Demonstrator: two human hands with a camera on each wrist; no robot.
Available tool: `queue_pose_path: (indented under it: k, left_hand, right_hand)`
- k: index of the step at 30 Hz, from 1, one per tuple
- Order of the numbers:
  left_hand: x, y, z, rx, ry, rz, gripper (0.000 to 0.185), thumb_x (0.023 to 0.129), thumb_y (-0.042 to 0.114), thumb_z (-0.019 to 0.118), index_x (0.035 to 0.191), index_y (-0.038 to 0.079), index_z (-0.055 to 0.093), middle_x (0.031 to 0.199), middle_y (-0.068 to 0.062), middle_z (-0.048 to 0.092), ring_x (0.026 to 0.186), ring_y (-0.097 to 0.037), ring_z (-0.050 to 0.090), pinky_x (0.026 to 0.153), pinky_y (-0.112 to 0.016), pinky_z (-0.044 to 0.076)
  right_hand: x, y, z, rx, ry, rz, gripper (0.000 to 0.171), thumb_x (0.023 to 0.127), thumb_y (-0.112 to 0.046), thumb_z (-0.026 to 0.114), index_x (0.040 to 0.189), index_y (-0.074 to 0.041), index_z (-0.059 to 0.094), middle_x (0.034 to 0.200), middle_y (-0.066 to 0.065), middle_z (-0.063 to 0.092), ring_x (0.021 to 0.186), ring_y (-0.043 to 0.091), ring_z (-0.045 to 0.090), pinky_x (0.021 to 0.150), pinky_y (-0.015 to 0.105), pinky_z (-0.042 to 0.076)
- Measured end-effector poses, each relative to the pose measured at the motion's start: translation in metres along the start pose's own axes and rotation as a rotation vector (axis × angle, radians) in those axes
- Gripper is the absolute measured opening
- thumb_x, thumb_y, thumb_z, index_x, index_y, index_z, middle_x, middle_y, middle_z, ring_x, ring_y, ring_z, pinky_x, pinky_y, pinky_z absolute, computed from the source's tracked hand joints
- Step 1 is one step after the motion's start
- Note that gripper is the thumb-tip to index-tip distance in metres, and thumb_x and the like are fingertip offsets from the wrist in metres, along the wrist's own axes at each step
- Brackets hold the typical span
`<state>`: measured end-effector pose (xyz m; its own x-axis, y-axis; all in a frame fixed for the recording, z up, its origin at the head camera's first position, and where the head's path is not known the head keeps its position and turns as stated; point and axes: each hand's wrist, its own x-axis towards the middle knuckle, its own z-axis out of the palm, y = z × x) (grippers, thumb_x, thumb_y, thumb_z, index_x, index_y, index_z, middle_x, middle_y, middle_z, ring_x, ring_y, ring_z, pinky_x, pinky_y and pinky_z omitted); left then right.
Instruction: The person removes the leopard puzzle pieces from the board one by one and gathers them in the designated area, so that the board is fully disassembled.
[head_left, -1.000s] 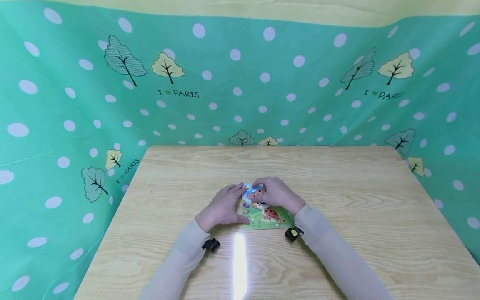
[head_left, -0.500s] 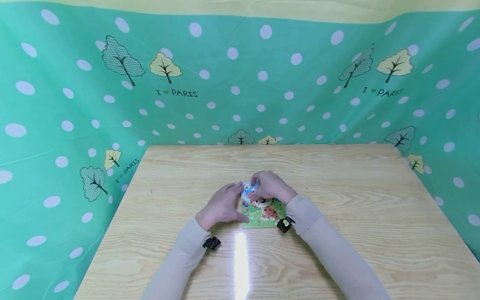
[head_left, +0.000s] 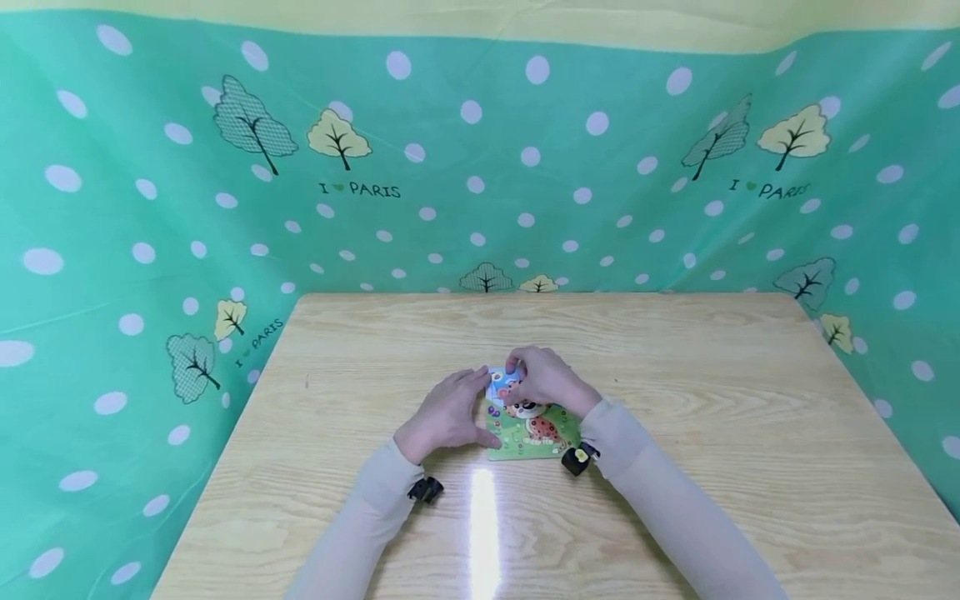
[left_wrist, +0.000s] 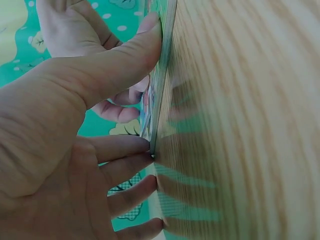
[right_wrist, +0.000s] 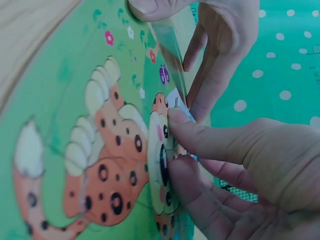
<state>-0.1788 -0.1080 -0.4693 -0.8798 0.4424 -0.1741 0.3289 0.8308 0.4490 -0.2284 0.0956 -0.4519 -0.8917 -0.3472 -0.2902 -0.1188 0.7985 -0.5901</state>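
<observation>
Two hands are working one flat green leopard-picture puzzle board (head_left: 534,433) lying mid-counter (head_left: 675,500): left hand (head_left: 444,414) bracing its left edge, fingers straight; right hand (head_left: 546,379) pressing curled fingertips (right_wrist: 177,116) onto its far part.
</observation>
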Motion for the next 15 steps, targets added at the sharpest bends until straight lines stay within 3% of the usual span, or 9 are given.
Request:
queue_pose_path:
  k: [7, 12, 15]
  left_hand:
    - [0.001, 0.005, 0.001, -0.009, -0.015, 0.000, 0.117, 0.073, 0.050, 0.097, 0.164, 0.006, 0.040, 0.174, -0.011, 0.035, 0.161, -0.038, 0.032, 0.133, -0.056, 0.029]
    - [0.000, 0.003, 0.002, -0.012, -0.018, -0.003, 0.117, 0.073, 0.051, 0.096, 0.165, 0.006, 0.039, 0.174, -0.010, 0.034, 0.161, -0.037, 0.032, 0.133, -0.055, 0.028]
    - [-0.002, 0.002, 0.000, -0.016, -0.006, -0.008, 0.118, 0.072, 0.050, 0.097, 0.164, 0.006, 0.039, 0.174, -0.011, 0.034, 0.161, -0.037, 0.032, 0.133, -0.056, 0.027]
  right_hand:
    - [-0.004, 0.010, 0.002, 0.021, 0.044, -0.016, 0.046, 0.082, -0.028, 0.095, 0.117, -0.011, 0.070, 0.112, 0.004, 0.068, 0.100, 0.020, 0.062, 0.093, 0.038, 0.058]
    - [-0.004, 0.014, 0.005, 0.129, 0.058, -0.014, 0.051, 0.083, -0.023, 0.094, 0.126, -0.010, 0.070, 0.116, 0.005, 0.069, 0.102, 0.020, 0.064, 0.096, 0.040, 0.058]
    - [0.000, 0.022, 0.008, 0.254, 0.079, -0.044, 0.046, 0.089, -0.021, 0.087, 0.130, -0.008, 0.071, 0.114, 0.006, 0.072, 0.099, 0.018, 0.066, 0.092, 0.036, 0.059]
